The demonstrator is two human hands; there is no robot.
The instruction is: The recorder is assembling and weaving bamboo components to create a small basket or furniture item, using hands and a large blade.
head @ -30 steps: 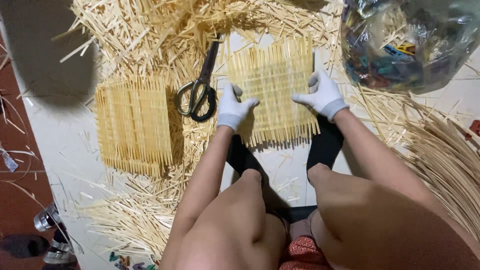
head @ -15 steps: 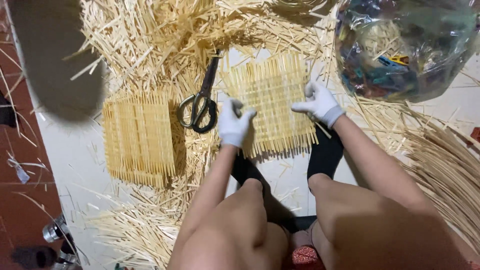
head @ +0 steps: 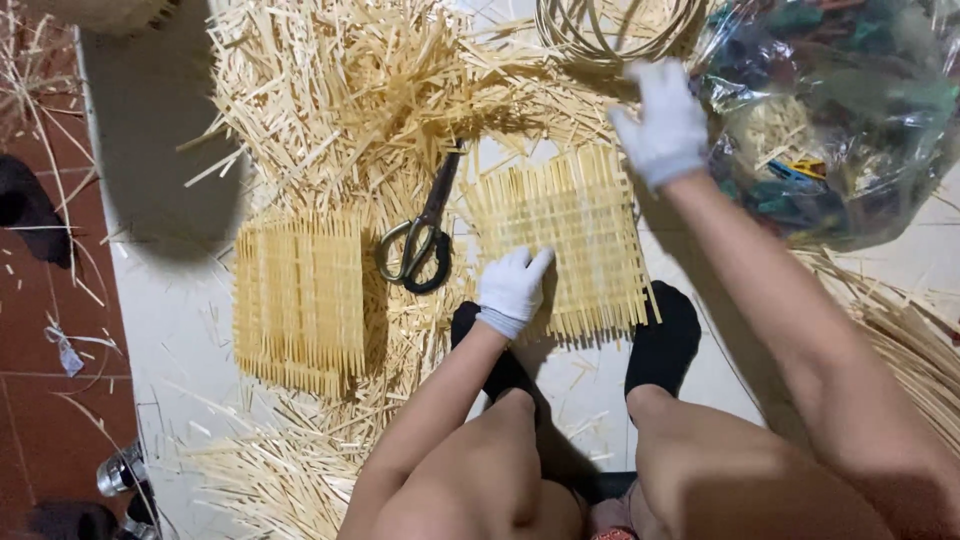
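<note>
Flanking the woven mat [head: 570,235]: scissors [head: 420,240], straw pile [head: 370,90], plastic bag [head: 840,120].

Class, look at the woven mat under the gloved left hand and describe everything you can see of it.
The woven mat is a pale, roughly square panel of thin bamboo-like strips, loosely interlaced, with loose ends fringing its edges. It lies flat on the light floor among scattered strips. The white-gloved left hand presses its lower left corner; two black-socked feet sit at its near edge. Scissors lie just left of it.
</note>
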